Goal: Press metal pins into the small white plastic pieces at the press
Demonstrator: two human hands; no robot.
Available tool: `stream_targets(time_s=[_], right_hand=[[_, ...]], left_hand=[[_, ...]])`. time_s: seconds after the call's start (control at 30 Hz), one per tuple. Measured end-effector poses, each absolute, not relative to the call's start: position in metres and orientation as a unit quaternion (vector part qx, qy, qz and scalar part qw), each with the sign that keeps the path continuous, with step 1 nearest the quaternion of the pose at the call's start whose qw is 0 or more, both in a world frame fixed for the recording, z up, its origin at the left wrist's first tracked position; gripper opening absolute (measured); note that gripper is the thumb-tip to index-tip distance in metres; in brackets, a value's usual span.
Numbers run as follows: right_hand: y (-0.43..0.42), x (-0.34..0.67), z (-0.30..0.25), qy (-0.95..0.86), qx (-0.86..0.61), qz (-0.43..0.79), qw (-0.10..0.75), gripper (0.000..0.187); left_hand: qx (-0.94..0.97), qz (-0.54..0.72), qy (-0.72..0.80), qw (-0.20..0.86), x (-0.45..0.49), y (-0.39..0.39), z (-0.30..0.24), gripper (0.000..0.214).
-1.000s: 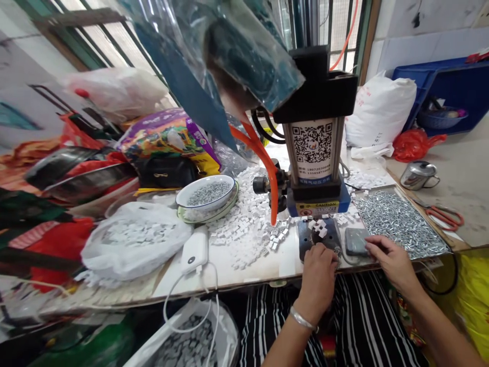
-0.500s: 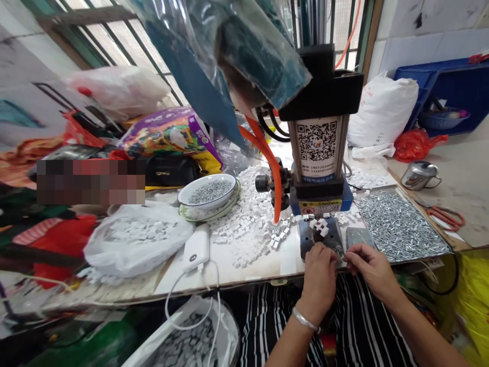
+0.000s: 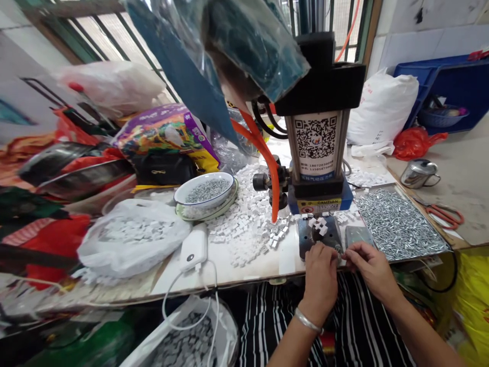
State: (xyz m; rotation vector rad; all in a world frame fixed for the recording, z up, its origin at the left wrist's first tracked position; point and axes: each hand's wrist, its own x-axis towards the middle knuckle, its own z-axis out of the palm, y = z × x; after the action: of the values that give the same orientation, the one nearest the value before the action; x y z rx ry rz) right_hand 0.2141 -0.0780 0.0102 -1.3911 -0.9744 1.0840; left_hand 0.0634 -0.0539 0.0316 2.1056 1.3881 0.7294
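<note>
My left hand (image 3: 321,267), with a metal bangle at the wrist, rests at the front edge of the dark press base (image 3: 306,235). Its fingers are curled closed, and what they hold is hidden. Just to the right, my right hand (image 3: 370,266) has thumb and forefinger pinched together near the left fingertips; anything between them is too small to make out. Several white plastic pieces (image 3: 320,224) lie on the base under the black and blue press (image 3: 314,153). Beside the base sits a flat grey block (image 3: 358,235), behind my right hand.
A tray of small metal pins (image 3: 401,219) lies to the right, with scissors (image 3: 445,214) and a metal mug (image 3: 418,173) beyond. Loose white pieces (image 3: 244,224) spread leftward, near a bowl (image 3: 206,189), a power bank (image 3: 193,246) and a plastic bag (image 3: 130,234). Orange tubing (image 3: 274,178) hangs beside the press.
The view has shifted slightly, so things at the left sit a little further left. Both hands keep nearly the same pose at the press base.
</note>
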Motion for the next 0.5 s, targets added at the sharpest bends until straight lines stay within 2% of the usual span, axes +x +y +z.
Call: stream_targets(time_s=[0.5], right_hand=[[-0.071,0.201,0.031,-0.445,-0.577,0.409,0.55,0.036]], left_hand=[[0.634,0.377,0.505,0.449,0.054,-0.048,0.034,0.014]])
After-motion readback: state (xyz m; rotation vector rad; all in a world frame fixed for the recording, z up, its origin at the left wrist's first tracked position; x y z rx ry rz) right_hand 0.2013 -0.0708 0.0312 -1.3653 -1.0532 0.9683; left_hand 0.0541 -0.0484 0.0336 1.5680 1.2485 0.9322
